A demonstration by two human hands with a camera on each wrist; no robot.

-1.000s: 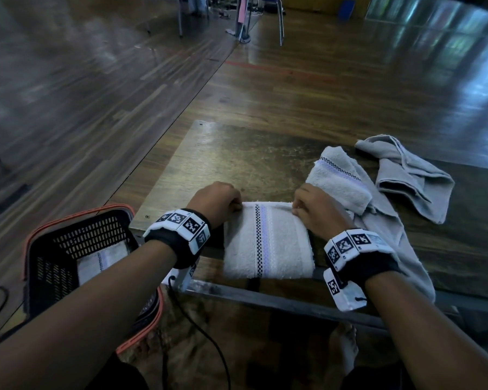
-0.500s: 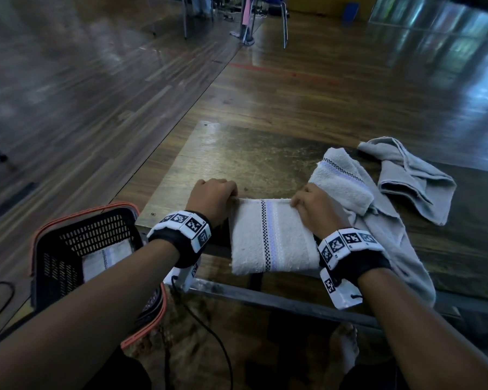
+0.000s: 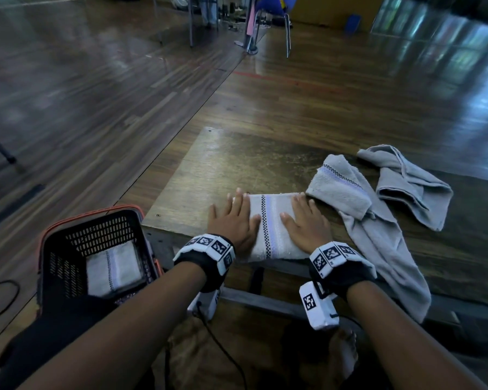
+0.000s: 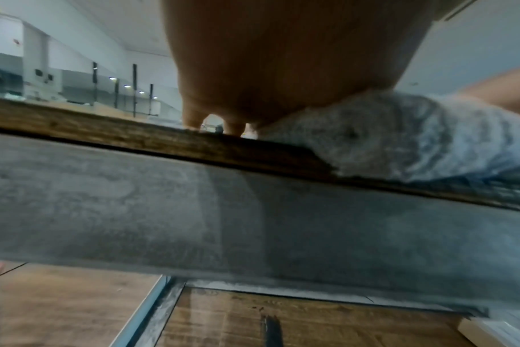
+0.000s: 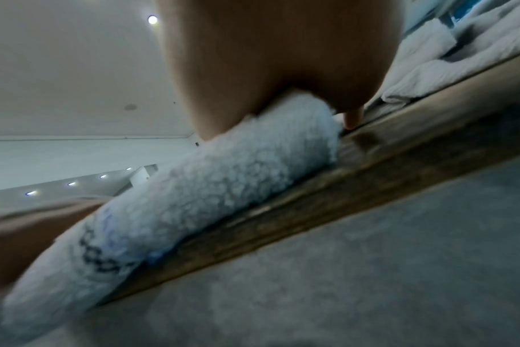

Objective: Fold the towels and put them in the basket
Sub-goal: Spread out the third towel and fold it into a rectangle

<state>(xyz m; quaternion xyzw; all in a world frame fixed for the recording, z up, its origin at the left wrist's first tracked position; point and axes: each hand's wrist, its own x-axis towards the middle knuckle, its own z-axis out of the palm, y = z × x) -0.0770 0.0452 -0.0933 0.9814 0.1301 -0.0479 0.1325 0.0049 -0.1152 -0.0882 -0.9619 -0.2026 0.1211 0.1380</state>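
Your left hand (image 3: 234,220) and right hand (image 3: 307,223) lie flat with fingers straight, pressing the folded towel (image 3: 271,226) at the counter's (image 3: 223,164) near edge, center of the frame. 2 loose towels (image 3: 378,209) sit to its right. The basket (image 3: 68,243), lower left, holds 1 folded towel (image 3: 113,266).

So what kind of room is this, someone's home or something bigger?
Probably a large hall or gym-like room, not a home: a wide polished wooden floor stretches far back, with a chair standing at its far side, and the low worn table sits in open space.
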